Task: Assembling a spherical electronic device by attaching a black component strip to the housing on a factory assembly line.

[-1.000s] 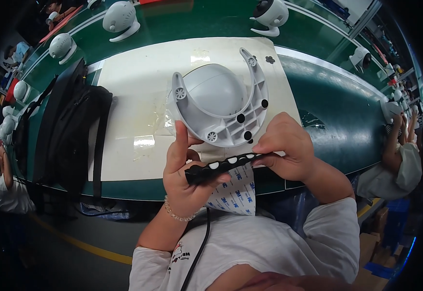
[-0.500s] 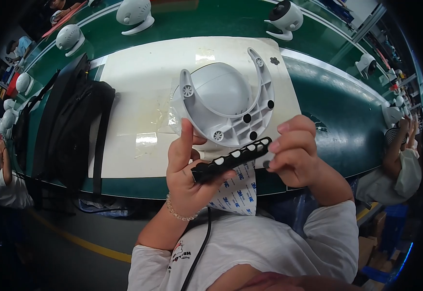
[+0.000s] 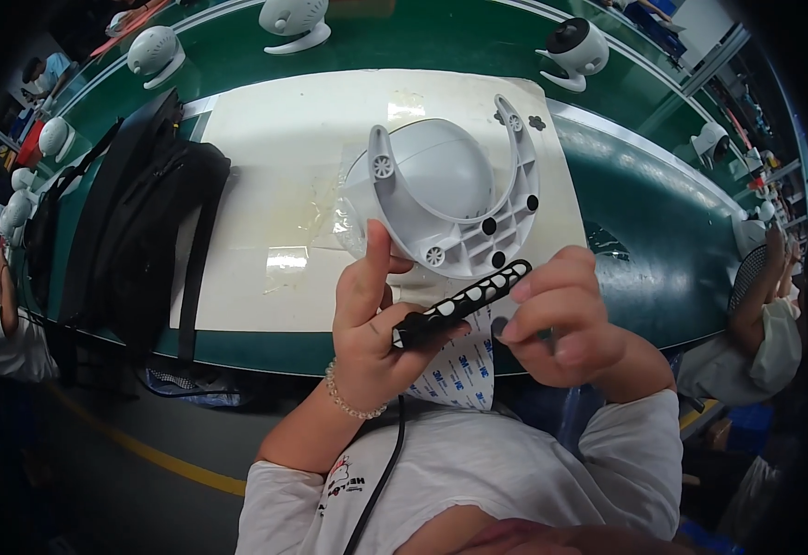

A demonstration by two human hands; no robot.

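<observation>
My left hand (image 3: 367, 338) grips a folded sheet of round adhesive pads (image 3: 464, 303), black with white round spots on top. Its printed white backing (image 3: 464, 372) hangs below. My right hand (image 3: 571, 319) is beside the sheet's right end, fingers curled, with a small dark round pad (image 3: 499, 326) at its thumb tip. Just beyond both hands lies a white rounded device (image 3: 441, 171), its curved stand (image 3: 464, 242) showing a ribbed underside. Several black round pads (image 3: 489, 226) sit on the stand; a round spoked recess (image 3: 435, 256) near my left fingers is bare.
The device rests on a cream board (image 3: 265, 203) on the green table (image 3: 640, 240). A black bag (image 3: 159, 231) lies to the left. Similar white devices (image 3: 295, 20) stand on the far green surface. Other people (image 3: 746, 333) sit at both sides.
The whole view has shifted a little, so things appear farther right. My right hand has moved slightly left relative to the sheet, and its fingers are curled differently. The sheet stays in my left hand.
</observation>
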